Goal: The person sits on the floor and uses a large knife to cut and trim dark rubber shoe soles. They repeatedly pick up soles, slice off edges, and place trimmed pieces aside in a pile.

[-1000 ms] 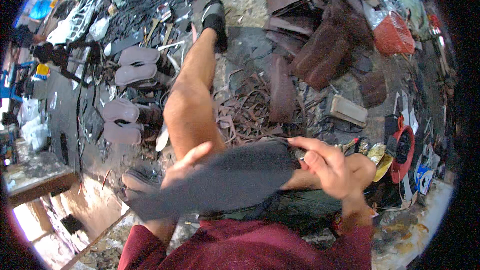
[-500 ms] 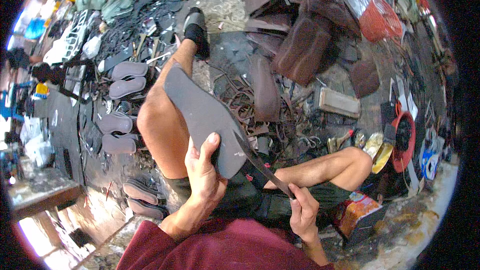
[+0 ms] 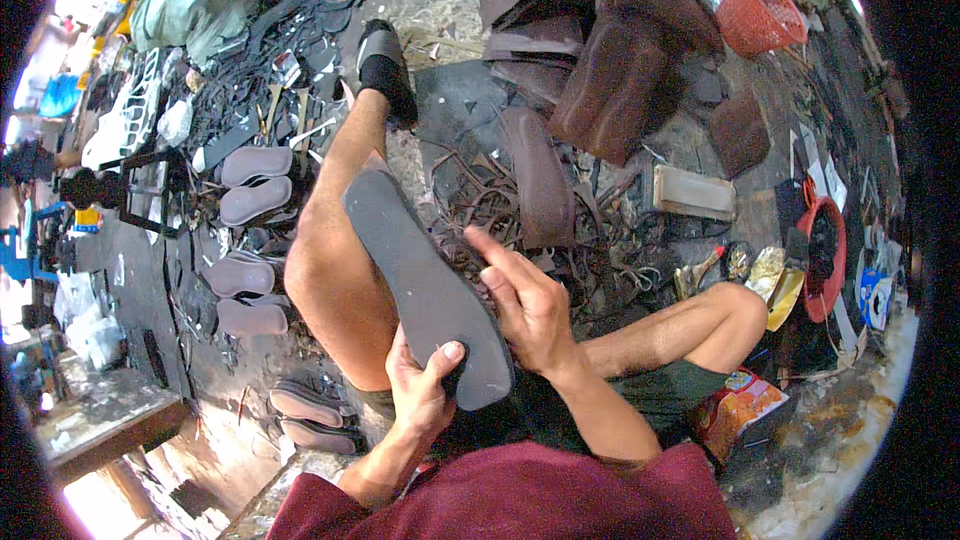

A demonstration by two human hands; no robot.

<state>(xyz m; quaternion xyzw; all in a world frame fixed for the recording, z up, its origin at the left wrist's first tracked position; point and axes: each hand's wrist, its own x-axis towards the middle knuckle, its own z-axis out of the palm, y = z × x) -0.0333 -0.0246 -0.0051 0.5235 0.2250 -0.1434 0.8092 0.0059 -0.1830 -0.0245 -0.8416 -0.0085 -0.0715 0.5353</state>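
Observation:
A dark grey shoe sole (image 3: 420,285) lies along my left thigh, its toe end pointing away from me. My left hand (image 3: 425,390) grips its near heel end, thumb on top. My right hand (image 3: 530,305) rests against the sole's right edge, fingers stretched up along it; whether it grips or only presses I cannot tell. I sit on the ground with my left leg stretched out, a black sandal (image 3: 385,70) on that foot, and my right knee (image 3: 735,305) bent to the right.
Several grey soles (image 3: 255,180) lie in pairs to the left. Brown leather sheets (image 3: 620,80) and strap scraps (image 3: 490,205) cover the ground ahead. A red basket (image 3: 765,10), a pale block (image 3: 695,192) and a red bowl (image 3: 825,260) stand on the right.
The sole has been turned from lying crosswise to lying lengthwise on my thigh. My right hand came up from below the knee to the sole's right edge.

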